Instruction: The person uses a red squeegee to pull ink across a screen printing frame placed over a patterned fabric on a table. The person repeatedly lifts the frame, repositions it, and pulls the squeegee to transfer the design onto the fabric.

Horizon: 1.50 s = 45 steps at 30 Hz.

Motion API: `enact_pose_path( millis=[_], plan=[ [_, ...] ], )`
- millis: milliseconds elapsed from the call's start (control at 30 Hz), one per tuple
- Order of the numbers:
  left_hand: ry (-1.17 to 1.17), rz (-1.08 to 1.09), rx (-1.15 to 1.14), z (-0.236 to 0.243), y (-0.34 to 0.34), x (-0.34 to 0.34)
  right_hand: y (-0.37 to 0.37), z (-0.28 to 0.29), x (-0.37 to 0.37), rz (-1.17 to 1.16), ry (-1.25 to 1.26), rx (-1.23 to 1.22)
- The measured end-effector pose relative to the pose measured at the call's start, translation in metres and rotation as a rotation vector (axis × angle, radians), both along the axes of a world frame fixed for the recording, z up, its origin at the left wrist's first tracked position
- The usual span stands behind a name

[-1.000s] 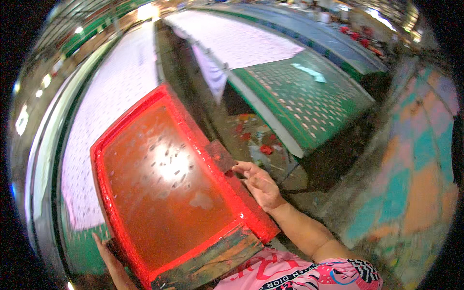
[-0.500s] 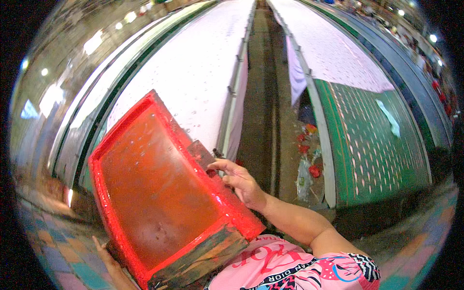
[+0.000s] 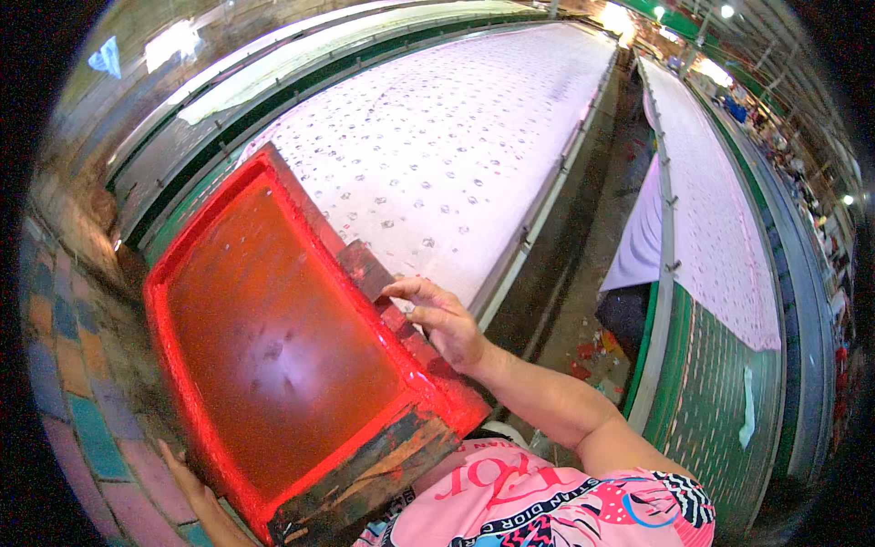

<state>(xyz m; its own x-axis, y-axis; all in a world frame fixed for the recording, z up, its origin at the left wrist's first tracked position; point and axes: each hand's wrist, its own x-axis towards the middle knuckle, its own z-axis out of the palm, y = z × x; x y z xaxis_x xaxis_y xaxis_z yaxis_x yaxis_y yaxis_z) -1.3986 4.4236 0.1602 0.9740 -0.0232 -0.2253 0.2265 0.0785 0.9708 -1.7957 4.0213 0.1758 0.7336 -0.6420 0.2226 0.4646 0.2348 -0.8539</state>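
Observation:
A screen-printing frame (image 3: 273, 337) leans tilted in front of me, its rim thick with wet red ink and its mesh orange-red and shiny. Under its lower left edge, my left hand (image 3: 189, 479) supports it with fingers stretched along the side; the palm is mostly hidden. Beside the right rim, my right hand (image 3: 442, 324) has thumb and fingers pinched together on a small pale piece (image 3: 407, 308), too small to name. Those fingertips lie close to a red-stained wooden block (image 3: 366, 269) fixed on the rim.
A long printing table (image 3: 437, 173) carries white cloth with small dark marks. Across a narrow aisle (image 3: 583, 219), a second table (image 3: 725, 392) has pale cloth over a green surface. Lilac cloth (image 3: 638, 242) hangs from its edge. Coloured paving (image 3: 96, 428) lies at left.
My view has swung left, so the tables and aisle slant to the right. The screen frame has shifted slightly left with my hands. The small pale piece in my right fingers now shows.

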Motion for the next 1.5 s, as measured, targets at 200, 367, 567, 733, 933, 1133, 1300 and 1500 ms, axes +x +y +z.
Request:
enact_pose_path(
  millis=[200,367,567,733,933,1133,1300,1500],
  plan=[
    [0.146,-0.112,-0.064,-0.017,-0.03,0.03,-0.123,0.003,0.022,0.136,0.041,-0.027],
    [0.112,0.068,-0.052,-0.036,-0.135,-0.016,-0.256,-0.027,0.032,0.214,0.069,-0.066],
    [0.083,0.173,0.002,-0.045,-0.277,-0.105,-0.397,-0.07,0.019,0.227,0.13,-0.008],
    [0.085,0.173,-0.02,-0.069,-0.385,-0.157,-0.491,-0.105,-0.015,0.164,0.165,0.009],
    [0.056,0.169,-0.066,-0.094,-0.466,-0.187,-0.57,-0.131,-0.058,0.056,0.202,0.034],
    [0.084,0.131,-0.026,-0.104,-0.502,-0.209,-0.606,-0.127,-0.082,0.09,0.2,0.107],
    [0.091,0.134,0.001,-0.106,-0.523,-0.217,-0.631,-0.133,-0.091,0.097,0.168,0.145],
    [0.131,0.093,0.072,-0.1,-0.548,-0.229,-0.655,-0.141,-0.098,0.107,0.157,0.198]
  ],
)
